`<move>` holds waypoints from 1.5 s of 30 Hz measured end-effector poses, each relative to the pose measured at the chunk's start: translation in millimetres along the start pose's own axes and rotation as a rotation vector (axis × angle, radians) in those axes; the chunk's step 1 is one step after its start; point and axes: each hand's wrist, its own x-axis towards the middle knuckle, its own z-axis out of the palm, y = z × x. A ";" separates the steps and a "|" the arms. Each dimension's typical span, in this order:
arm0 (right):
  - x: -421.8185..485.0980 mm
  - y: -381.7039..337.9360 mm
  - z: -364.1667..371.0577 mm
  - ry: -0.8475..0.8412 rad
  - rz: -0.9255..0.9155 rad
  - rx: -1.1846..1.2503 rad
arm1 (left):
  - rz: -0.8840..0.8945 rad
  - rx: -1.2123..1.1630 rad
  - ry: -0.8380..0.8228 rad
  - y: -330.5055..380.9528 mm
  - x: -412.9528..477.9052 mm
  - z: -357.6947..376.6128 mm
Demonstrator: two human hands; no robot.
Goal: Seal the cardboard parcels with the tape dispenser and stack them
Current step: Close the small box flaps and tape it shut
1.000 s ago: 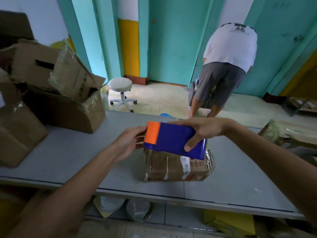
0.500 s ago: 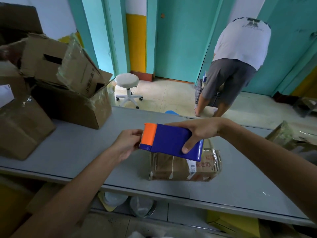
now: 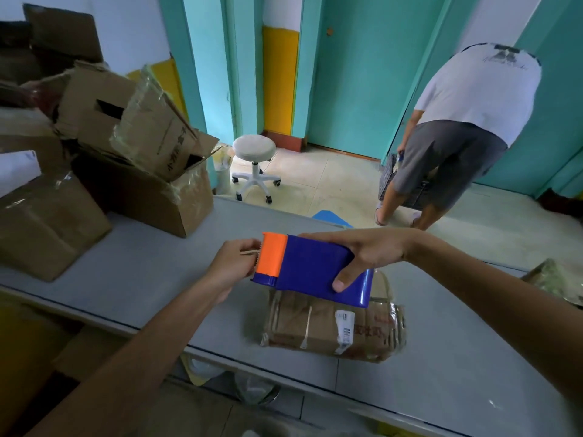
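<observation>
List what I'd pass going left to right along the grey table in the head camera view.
From the left: closed brown cardboard box → open brown cardboard box stuffed with crumpled cartons → left hand → blue plastic tape dispenser with orange end → plastic-wrapped cardboard bundle at the right edge.

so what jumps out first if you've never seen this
The blue and orange tape dispenser, held mid-frame above a taped cardboard parcel by the right hand, left hand pinching at its orange end. Battered cardboard boxes pile up at left. Behind, a person bends over.
</observation>
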 end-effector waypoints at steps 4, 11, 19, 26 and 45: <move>-1.7 4.8 -7.2 -0.019 -0.009 -0.023 | 0.007 -0.078 0.019 -4.8 -3.0 3.7; -11.9 9.0 -16.0 -0.052 0.027 -0.016 | 0.113 -0.061 0.034 -3.6 -6.3 -1.0; -60.1 33.1 -32.4 -0.049 0.233 0.031 | 0.033 -0.090 0.106 -28.5 -4.9 -49.7; -60.4 53.2 -25.8 -0.085 0.375 0.011 | -0.112 -0.178 0.040 -60.9 -5.9 -24.9; 5.9 53.7 -20.9 -0.141 0.528 0.017 | -0.169 0.170 0.276 -111.5 6.8 43.7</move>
